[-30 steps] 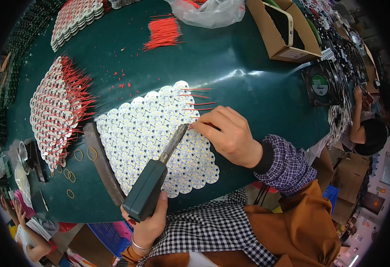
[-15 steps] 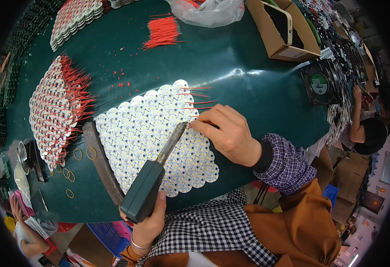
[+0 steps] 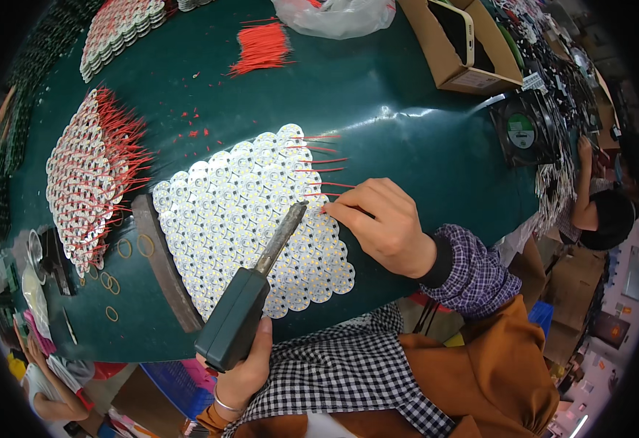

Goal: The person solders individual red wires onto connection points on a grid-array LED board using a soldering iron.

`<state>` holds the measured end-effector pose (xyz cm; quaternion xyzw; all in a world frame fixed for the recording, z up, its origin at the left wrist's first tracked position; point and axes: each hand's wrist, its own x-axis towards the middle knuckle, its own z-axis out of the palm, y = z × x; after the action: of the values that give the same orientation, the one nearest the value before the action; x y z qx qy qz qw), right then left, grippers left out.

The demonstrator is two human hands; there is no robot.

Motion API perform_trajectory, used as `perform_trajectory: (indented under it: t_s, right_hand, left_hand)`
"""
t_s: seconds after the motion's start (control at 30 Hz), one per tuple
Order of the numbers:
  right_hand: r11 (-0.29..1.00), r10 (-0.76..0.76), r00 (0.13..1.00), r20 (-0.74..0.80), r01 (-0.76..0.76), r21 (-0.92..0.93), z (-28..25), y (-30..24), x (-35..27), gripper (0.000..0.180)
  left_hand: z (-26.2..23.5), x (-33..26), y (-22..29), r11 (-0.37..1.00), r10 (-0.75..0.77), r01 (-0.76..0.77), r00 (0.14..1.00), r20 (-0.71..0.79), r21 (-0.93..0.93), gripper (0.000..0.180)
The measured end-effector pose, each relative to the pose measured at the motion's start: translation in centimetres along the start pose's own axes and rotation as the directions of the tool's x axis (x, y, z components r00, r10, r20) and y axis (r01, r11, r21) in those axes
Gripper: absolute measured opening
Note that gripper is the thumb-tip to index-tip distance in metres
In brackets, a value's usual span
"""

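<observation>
My left hand [image 3: 245,369] grips the dark handle of a soldering iron [image 3: 250,296], whose metal tip reaches up to the right edge of a sheet of white round LED boards [image 3: 243,219] lying on the green table [image 3: 378,102]. My right hand [image 3: 385,226] rests at that same edge, its fingertips pinching a short red wire [image 3: 318,196] next to the iron's tip. Several red wires stick out from the boards above it.
A second sheet of boards with many red wires [image 3: 89,186] lies at left, a wooden bar [image 3: 162,266] between the sheets. Loose red wires [image 3: 261,45], a plastic bag [image 3: 337,14], a cardboard box [image 3: 458,44] and a fan [image 3: 527,131] sit behind. Another person [image 3: 604,212] works at right.
</observation>
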<state>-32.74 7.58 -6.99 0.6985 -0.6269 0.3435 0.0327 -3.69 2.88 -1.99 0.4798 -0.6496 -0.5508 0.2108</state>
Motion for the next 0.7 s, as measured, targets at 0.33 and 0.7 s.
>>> perform_trajectory:
  t_s: [0.33, 0.7]
  right_hand:
    - [1.0, 0.022, 0.999, 0.025, -0.022, 0.006, 0.1, -0.1, -0.1, 0.019]
    - [1.0, 0.014, 1.0, 0.021, -0.014, -0.011, 0.2, -0.1, 0.0, 0.02]
  left_hand:
    - [0.1, -0.3, -0.8, 0.973, 0.046, -0.062, 0.996, 0.075, 0.22, 0.031]
    - [0.4, 0.6, -0.5, 0.97, 0.145, -0.159, 0.986, 0.086, 0.183, 0.021]
